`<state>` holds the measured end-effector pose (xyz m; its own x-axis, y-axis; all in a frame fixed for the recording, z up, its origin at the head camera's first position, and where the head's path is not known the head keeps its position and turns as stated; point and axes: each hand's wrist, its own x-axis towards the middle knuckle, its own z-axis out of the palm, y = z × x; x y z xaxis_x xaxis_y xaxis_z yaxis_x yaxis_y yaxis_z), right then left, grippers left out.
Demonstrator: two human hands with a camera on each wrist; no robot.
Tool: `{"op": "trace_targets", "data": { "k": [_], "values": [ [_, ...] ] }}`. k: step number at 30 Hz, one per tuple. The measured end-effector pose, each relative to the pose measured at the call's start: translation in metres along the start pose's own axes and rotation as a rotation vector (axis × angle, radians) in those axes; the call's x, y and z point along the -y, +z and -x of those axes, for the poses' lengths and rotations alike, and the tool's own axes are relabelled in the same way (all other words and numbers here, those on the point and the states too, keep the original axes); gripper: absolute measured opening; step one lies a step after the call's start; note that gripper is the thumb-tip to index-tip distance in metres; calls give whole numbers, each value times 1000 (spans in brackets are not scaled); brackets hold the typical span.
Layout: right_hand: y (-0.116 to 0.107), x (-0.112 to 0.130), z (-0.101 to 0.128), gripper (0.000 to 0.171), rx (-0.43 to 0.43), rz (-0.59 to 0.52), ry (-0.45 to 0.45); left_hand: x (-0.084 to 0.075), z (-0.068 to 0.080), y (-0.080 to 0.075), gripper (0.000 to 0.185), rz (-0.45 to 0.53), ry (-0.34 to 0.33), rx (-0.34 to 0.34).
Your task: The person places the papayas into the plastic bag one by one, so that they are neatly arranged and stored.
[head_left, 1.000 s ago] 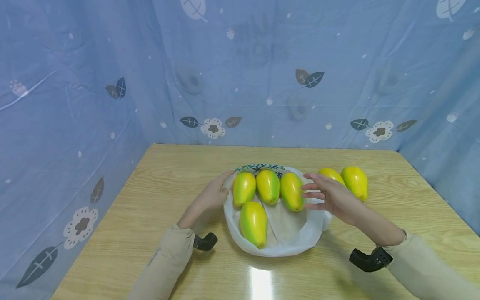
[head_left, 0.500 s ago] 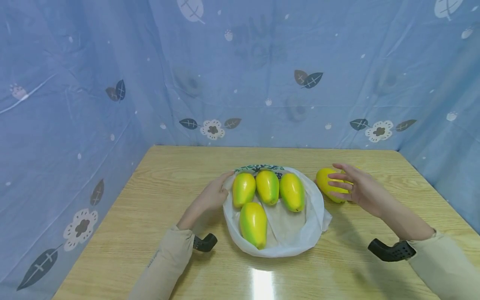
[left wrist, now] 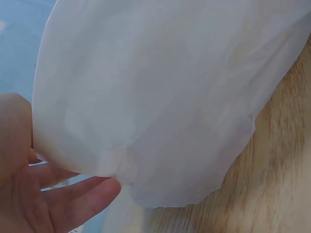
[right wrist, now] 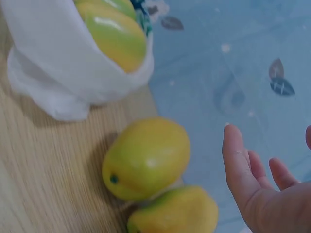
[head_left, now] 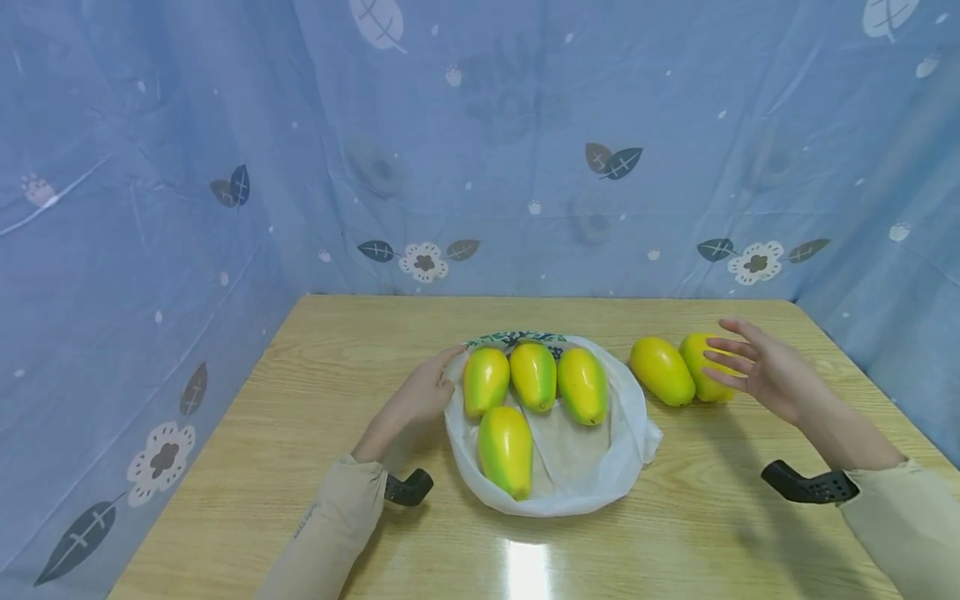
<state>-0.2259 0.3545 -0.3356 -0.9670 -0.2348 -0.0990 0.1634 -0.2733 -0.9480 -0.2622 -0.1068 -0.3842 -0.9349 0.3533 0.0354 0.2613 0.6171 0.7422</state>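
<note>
The right hand (head_left: pixel 765 371) has its fingers spread and straight, just over the far mango (head_left: pixel 705 367), holding nothing. A second mango (head_left: pixel 662 371) lies beside it on the table (head_left: pixel 300 433). The left hand (head_left: pixel 420 392) pinches the bag (head_left: pixel 592 467) edge; four mangoes lie inside.

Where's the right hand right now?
In the head view, the right hand hovers open at the table's right side, beside the outer loose mango, right of the white bag.
</note>
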Motion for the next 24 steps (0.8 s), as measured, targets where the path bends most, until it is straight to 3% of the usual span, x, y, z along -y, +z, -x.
{"op": "trace_targets", "data": {
  "k": [5, 9, 12, 16, 19, 24],
  "values": [
    [-16, 0, 0, 23, -70, -72, 18, 0, 1, 1, 57, 2, -17, -3],
    [-26, -1, 1, 22, -118, -66, 33, 0, 1, 0, 57, -12, -24, -8],
    [-30, -2, 0, 49, -179, 26, 56, -1, 1, -1, 57, -18, -25, -8],
    [-34, -5, -4, 87, -265, 244, 103, -1, 1, -1, 57, -5, -26, 2],
    [-37, -8, -8, 91, -292, 371, 129, 0, 1, -2, 57, 12, -32, 3],
    [-48, -14, -10, 94, -304, 470, 158, 0, 1, -2, 57, 24, -34, 6]
  ]
}}
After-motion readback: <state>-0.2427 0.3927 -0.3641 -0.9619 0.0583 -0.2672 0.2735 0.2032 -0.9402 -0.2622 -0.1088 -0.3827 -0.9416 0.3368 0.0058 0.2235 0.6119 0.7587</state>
